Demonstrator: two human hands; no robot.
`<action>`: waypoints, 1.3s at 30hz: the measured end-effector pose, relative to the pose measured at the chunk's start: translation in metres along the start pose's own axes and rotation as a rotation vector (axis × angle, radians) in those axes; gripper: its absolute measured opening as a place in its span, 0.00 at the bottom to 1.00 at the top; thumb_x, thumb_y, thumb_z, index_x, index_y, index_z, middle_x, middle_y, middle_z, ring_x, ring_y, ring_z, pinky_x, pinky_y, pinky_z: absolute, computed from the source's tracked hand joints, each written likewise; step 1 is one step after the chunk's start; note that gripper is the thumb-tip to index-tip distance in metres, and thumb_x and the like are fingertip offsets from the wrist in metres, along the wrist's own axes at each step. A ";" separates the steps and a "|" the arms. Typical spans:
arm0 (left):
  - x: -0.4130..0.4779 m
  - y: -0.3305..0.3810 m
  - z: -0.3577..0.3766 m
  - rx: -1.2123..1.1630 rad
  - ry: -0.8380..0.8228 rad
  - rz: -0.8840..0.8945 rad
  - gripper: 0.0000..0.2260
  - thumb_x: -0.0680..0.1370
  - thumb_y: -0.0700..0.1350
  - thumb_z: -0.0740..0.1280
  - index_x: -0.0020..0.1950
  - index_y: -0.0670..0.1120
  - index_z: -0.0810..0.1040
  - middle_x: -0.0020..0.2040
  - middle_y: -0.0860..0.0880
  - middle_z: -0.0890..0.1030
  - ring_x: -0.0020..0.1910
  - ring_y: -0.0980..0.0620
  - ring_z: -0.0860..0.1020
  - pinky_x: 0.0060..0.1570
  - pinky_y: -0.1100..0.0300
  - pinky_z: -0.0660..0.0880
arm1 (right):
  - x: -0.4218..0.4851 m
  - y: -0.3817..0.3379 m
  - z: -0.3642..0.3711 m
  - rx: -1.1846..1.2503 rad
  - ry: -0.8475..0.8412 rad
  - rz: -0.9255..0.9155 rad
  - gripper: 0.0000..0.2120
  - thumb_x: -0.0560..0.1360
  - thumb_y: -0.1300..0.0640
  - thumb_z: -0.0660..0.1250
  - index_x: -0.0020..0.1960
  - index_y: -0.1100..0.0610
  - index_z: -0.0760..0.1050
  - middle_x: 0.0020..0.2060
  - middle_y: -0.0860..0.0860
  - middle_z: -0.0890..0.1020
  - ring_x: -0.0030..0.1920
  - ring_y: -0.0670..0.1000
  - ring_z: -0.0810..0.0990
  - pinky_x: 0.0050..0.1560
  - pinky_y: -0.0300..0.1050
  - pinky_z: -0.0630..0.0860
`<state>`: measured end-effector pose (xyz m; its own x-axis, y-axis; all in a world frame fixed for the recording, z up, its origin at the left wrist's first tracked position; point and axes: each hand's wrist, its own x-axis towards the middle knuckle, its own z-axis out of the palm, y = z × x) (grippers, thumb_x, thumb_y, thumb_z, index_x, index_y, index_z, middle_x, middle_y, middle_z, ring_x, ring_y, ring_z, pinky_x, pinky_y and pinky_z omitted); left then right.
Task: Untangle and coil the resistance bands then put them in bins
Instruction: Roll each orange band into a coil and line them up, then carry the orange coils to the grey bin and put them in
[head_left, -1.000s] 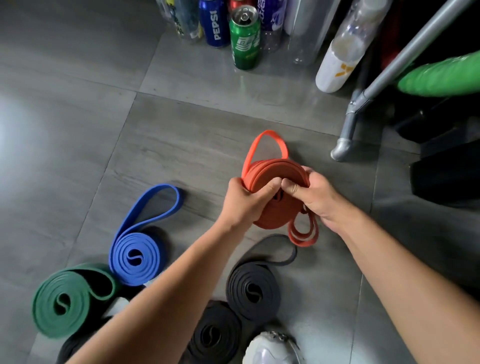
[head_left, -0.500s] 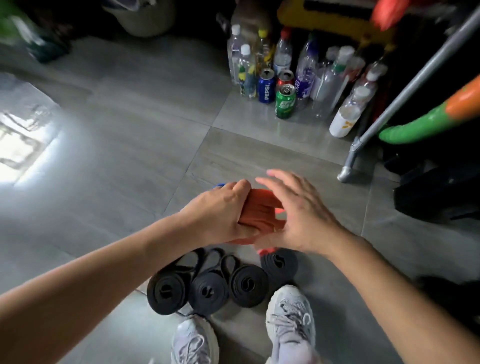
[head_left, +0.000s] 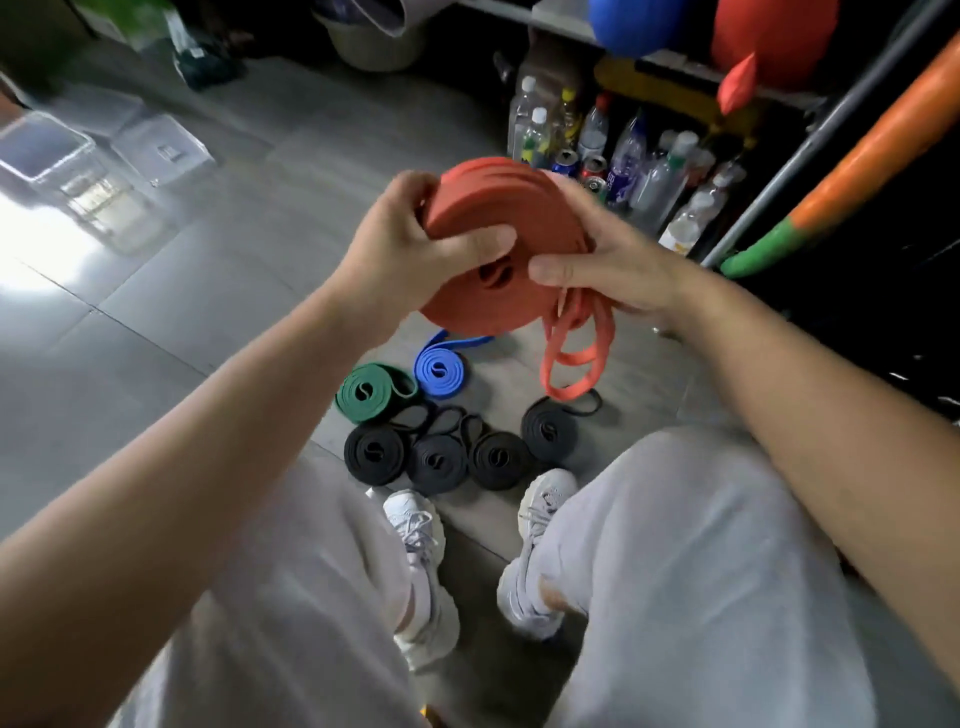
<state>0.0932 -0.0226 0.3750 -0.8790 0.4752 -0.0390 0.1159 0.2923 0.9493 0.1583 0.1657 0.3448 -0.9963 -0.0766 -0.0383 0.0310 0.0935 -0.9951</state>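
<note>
I hold a stack of coiled orange resistance bands (head_left: 488, 301) up in front of me. My left hand (head_left: 410, 249) grips its left edge, thumb across the front face. My right hand (head_left: 602, 254) grips its right edge, thumb near the coil's centre hole. Loose orange loops (head_left: 571, 358) hang below the right hand. On the floor lie a green coil (head_left: 371, 397), a blue coil (head_left: 441, 371) and several black coils (head_left: 439, 462) in a row.
Clear plastic bins (head_left: 72, 166) stand on the floor at the far left. Bottles and cans (head_left: 613, 161) crowd the back beside a metal rack leg (head_left: 810, 140). My shoes (head_left: 415, 525) and grey trouser legs fill the foreground.
The view has risen and pulled back from the floor. Both hands have lifted the orange coil stack well above the floor. The right hand, spread open half a second ago, now grips the coil.
</note>
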 end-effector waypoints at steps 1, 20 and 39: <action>-0.009 0.000 0.001 -0.104 0.019 -0.027 0.29 0.61 0.53 0.76 0.57 0.45 0.72 0.49 0.48 0.80 0.47 0.51 0.80 0.47 0.57 0.79 | -0.004 -0.003 0.009 0.013 0.025 0.009 0.38 0.64 0.52 0.77 0.69 0.51 0.62 0.59 0.49 0.76 0.57 0.44 0.79 0.54 0.40 0.76; 0.029 -0.103 0.006 -0.565 0.119 -0.521 0.16 0.70 0.51 0.72 0.50 0.41 0.81 0.42 0.44 0.82 0.42 0.48 0.80 0.43 0.53 0.79 | 0.072 0.076 0.075 0.118 0.534 0.325 0.20 0.64 0.46 0.77 0.51 0.49 0.75 0.43 0.43 0.82 0.44 0.40 0.80 0.49 0.35 0.75; -0.066 0.130 -0.099 -0.542 0.129 -0.935 0.17 0.71 0.51 0.72 0.52 0.41 0.76 0.45 0.45 0.80 0.46 0.50 0.79 0.50 0.54 0.77 | 0.015 -0.181 0.090 0.040 0.127 0.874 0.37 0.53 0.35 0.73 0.54 0.59 0.77 0.44 0.51 0.83 0.40 0.40 0.82 0.39 0.33 0.75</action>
<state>0.1204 -0.0980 0.5313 -0.5590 0.1548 -0.8146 -0.8158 0.0726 0.5737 0.1451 0.0581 0.5157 -0.6161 0.1167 -0.7790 0.7863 0.0318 -0.6170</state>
